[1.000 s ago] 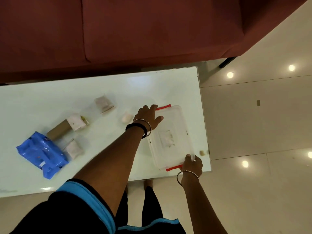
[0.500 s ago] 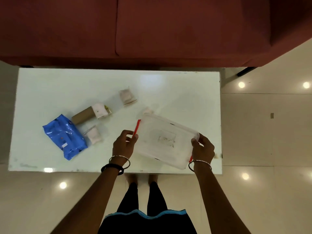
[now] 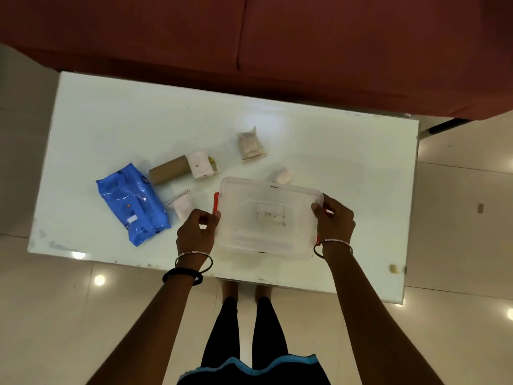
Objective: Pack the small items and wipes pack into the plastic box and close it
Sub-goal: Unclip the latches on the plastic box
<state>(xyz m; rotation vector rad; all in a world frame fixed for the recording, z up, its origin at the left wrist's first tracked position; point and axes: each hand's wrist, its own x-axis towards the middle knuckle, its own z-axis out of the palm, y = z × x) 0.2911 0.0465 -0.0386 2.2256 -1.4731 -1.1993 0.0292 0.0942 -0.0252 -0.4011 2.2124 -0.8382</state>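
The plastic box has turned straight, near the desk's front edge. The left hand and right hand grip its ends, fingers closed on the box.

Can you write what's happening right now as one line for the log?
left hand: on box left end | right hand: on right end | lid: on | wipes: on table | packing: not started

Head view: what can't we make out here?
- Box contents: the frosted lid blurs whatever is inside.
- Right red latch: covered by the right hand, only a sliver shows.
- Left latch: partly behind the left hand; locked or not, unclear.
- Wipes pack print: too small to read.
- Small pouches: contents unreadable.
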